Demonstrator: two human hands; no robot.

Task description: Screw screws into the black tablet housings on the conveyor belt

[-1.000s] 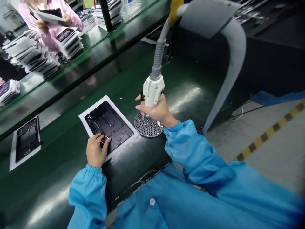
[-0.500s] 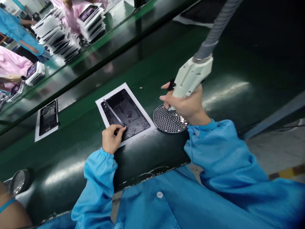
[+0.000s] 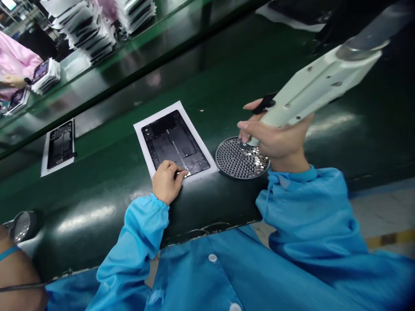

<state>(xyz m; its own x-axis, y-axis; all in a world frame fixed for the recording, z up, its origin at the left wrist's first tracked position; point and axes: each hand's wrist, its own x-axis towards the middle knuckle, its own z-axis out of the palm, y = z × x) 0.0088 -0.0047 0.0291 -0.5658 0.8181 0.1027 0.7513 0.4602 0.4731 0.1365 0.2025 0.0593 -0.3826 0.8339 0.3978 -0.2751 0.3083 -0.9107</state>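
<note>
My left hand (image 3: 167,181) is closed at the near edge of a black tablet housing (image 3: 162,149), which lies on a white sheet (image 3: 142,138). Its fingertips pinch the lower end of a thin flex cable (image 3: 175,147) lying along the middle of the housing. My right hand (image 3: 280,140) is wrapped around a pale green electric screwdriver (image 3: 317,86), tilted with its nose low. Beneath the nose is a round tray full of holes (image 3: 230,157), with shiny screws (image 3: 259,160) heaped at its right side. The screwdriver's bit is partly hidden by my fingers.
Another tablet housing (image 3: 61,144) lies on a sheet to the left. Stacks of sheeted parts (image 3: 87,30) stand beyond a raised rail (image 3: 129,65). A person in pink (image 3: 16,56) is at far left; nearer are a co-worker's arm (image 3: 19,276) and a round dish (image 3: 24,226).
The flex cable has swung from a slant at the left to the housing's middle. My left hand has shifted right with its end. The screwdriver leans further right, still above the tray.
</note>
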